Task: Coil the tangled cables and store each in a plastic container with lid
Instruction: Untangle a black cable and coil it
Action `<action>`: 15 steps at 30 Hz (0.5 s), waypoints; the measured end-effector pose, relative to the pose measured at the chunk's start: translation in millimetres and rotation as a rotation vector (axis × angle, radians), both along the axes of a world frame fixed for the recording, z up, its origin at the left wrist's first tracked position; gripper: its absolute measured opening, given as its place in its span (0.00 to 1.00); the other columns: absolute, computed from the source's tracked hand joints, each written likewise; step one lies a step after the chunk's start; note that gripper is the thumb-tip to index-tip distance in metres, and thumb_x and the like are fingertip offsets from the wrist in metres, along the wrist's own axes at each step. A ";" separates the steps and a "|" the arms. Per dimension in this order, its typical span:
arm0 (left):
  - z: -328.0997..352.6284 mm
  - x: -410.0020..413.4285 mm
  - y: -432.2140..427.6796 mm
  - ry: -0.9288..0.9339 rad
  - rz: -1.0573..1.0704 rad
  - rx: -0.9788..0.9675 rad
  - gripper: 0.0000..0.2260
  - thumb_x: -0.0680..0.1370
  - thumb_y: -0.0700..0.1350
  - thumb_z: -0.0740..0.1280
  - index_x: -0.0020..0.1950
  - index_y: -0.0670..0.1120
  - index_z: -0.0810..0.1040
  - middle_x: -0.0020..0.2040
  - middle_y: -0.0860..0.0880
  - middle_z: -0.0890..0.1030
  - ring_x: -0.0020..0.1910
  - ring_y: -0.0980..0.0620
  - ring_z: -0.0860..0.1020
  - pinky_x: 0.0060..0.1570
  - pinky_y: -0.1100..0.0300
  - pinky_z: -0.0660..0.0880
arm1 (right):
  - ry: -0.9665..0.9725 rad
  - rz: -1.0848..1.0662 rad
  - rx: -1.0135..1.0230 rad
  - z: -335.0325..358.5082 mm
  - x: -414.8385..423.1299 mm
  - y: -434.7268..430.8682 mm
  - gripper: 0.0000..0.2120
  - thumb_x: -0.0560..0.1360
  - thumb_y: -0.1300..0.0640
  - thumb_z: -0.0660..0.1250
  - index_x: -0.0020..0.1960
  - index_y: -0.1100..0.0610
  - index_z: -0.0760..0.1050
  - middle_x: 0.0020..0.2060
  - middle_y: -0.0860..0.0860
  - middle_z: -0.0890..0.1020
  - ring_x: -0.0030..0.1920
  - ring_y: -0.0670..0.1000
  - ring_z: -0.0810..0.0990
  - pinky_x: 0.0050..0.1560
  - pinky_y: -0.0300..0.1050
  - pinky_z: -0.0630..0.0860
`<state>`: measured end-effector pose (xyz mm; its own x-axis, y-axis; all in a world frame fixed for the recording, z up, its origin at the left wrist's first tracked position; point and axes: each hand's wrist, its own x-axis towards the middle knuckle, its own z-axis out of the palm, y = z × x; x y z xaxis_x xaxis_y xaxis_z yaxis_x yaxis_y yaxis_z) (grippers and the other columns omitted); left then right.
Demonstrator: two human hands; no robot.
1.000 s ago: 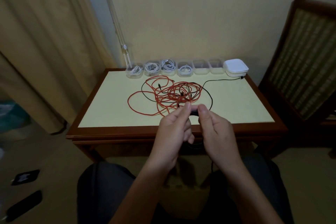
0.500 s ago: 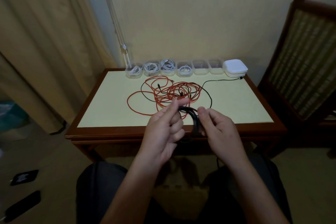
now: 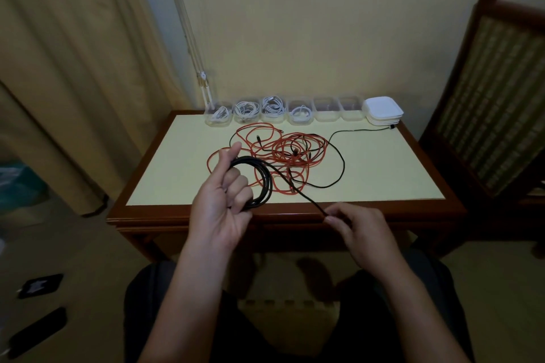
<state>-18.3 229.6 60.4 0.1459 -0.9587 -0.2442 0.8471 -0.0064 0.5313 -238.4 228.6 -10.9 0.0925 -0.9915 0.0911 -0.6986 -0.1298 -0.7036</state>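
While the person sat at a low wooden table (image 3: 177, 177) with a pale yellow top, both bare hands were raised over its near edge, working a thin black cable (image 3: 267, 183). The left hand (image 3: 219, 206), palm turned up, had its fingers curled through a coil of several loops of that cable, thumb up against the top of the loops. From the coil 1 straight strand ran down and to the right to the right hand (image 3: 362, 233), which pinched it between thumb and fingertips just above the table's near rim; the 2 hands were held apart, joined only by that strand. Behind the hands, in the middle of the tabletop, lay a loose tangle of thin orange-red cable (image 3: 283, 152), with more black cable threaded through it and trailing off to a plug (image 3: 391, 127) near the far right corner. Along the far edge, against the wall, stood a row of 6 small, open-topped clear plastic containers (image 3: 351, 110); the 4 on the left each held a coiled white cable (image 3: 272, 104). Just beside the row's right end sat a stack of white square lids (image 3: 382, 110). A dark wooden chair (image 3: 495, 82) with a woven back stood to the right of the table, a beige curtain (image 3: 59, 68) hung at the left, and 2 dark flat objects (image 3: 38, 286) lay on the floor at the lower left.
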 end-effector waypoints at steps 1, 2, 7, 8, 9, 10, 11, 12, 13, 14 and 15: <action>0.0 -0.3 0.2 0.011 -0.004 0.009 0.11 0.82 0.48 0.64 0.57 0.44 0.81 0.26 0.55 0.58 0.19 0.58 0.57 0.15 0.67 0.53 | 0.018 0.007 0.022 -2.0 1.9 0.4 0.05 0.79 0.56 0.71 0.52 0.48 0.83 0.44 0.42 0.83 0.47 0.42 0.80 0.48 0.40 0.75; 0.2 -0.5 0.3 0.021 -0.010 0.017 0.11 0.81 0.48 0.64 0.57 0.44 0.81 0.26 0.55 0.58 0.19 0.58 0.57 0.15 0.67 0.54 | 0.031 0.014 0.058 -3.8 3.5 0.9 0.05 0.78 0.56 0.71 0.51 0.47 0.82 0.44 0.41 0.82 0.47 0.41 0.79 0.47 0.38 0.74; -0.4 -2.9 1.5 0.054 -0.031 0.064 0.10 0.78 0.44 0.68 0.58 0.44 0.83 0.26 0.55 0.58 0.18 0.58 0.57 0.15 0.67 0.54 | 0.020 -0.021 0.138 -9.3 8.8 3.8 0.04 0.76 0.54 0.73 0.47 0.45 0.82 0.39 0.42 0.83 0.44 0.38 0.80 0.46 0.35 0.75; -0.7 -4.6 1.6 0.065 -0.047 0.073 0.10 0.77 0.43 0.68 0.57 0.44 0.83 0.26 0.55 0.58 0.18 0.58 0.57 0.14 0.67 0.54 | -0.016 -0.046 0.128 -9.9 9.7 3.4 0.04 0.75 0.54 0.74 0.45 0.46 0.82 0.38 0.42 0.83 0.43 0.39 0.81 0.44 0.32 0.74; -1.1 -7.0 1.8 0.074 -0.068 0.082 0.10 0.77 0.43 0.68 0.56 0.44 0.83 0.26 0.55 0.58 0.17 0.58 0.57 0.14 0.68 0.53 | -0.079 -0.078 0.126 -9.7 10.8 2.7 0.03 0.75 0.55 0.74 0.45 0.47 0.82 0.37 0.44 0.84 0.42 0.40 0.82 0.42 0.32 0.74; -1.8 -10.2 2.1 0.077 -0.093 0.090 0.09 0.76 0.42 0.68 0.55 0.44 0.82 0.25 0.55 0.58 0.17 0.58 0.57 0.14 0.68 0.53 | -0.187 -0.115 0.139 -8.5 11.8 1.9 0.02 0.75 0.56 0.74 0.45 0.50 0.82 0.36 0.46 0.85 0.41 0.43 0.84 0.41 0.34 0.77; -2.6 -13.8 2.5 0.073 -0.116 0.098 0.09 0.76 0.42 0.68 0.55 0.43 0.82 0.24 0.55 0.58 0.16 0.58 0.57 0.14 0.68 0.52 | -0.338 -0.152 0.161 -5.7 13.8 1.9 0.01 0.75 0.58 0.74 0.45 0.53 0.82 0.36 0.49 0.86 0.41 0.47 0.86 0.41 0.38 0.80; -3.7 -17.6 3.2 0.068 -0.136 0.108 0.09 0.76 0.42 0.68 0.54 0.43 0.82 0.24 0.55 0.58 0.16 0.58 0.56 0.14 0.69 0.52 | -0.502 -0.187 0.187 -2.3 15.9 2.2 0.01 0.76 0.60 0.73 0.47 0.57 0.81 0.37 0.52 0.87 0.41 0.51 0.87 0.41 0.40 0.82; -5.3 -21.7 3.9 0.063 -0.156 0.121 0.09 0.76 0.42 0.68 0.55 0.43 0.81 0.24 0.55 0.58 0.16 0.58 0.56 0.14 0.69 0.51 | -0.655 -0.222 0.210 2.0 18.4 3.4 0.02 0.76 0.61 0.72 0.48 0.60 0.81 0.38 0.53 0.87 0.41 0.52 0.87 0.41 0.40 0.83; -6.8 -26.0 4.8 0.059 -0.177 0.137 0.09 0.76 0.42 0.67 0.54 0.43 0.81 0.24 0.55 0.58 0.16 0.58 0.56 0.14 0.69 0.51 | -0.786 -0.258 0.222 5.6 20.8 4.1 0.02 0.77 0.63 0.71 0.49 0.62 0.80 0.40 0.55 0.87 0.42 0.52 0.87 0.42 0.39 0.83; -8.7 -30.2 5.6 0.055 -0.197 0.152 0.09 0.75 0.42 0.68 0.54 0.43 0.82 0.24 0.55 0.58 0.16 0.59 0.56 0.14 0.69 0.51 | -0.905 -0.292 0.224 8.8 23.1 4.7 0.03 0.77 0.64 0.71 0.49 0.63 0.80 0.41 0.56 0.87 0.42 0.53 0.87 0.43 0.39 0.84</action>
<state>-48.4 235.2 51.7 -0.0572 -0.9189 -0.3904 0.8491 -0.2504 0.4651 -215.3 233.4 -2.1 -0.1717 -0.9674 -0.1863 0.1342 0.1643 -0.9772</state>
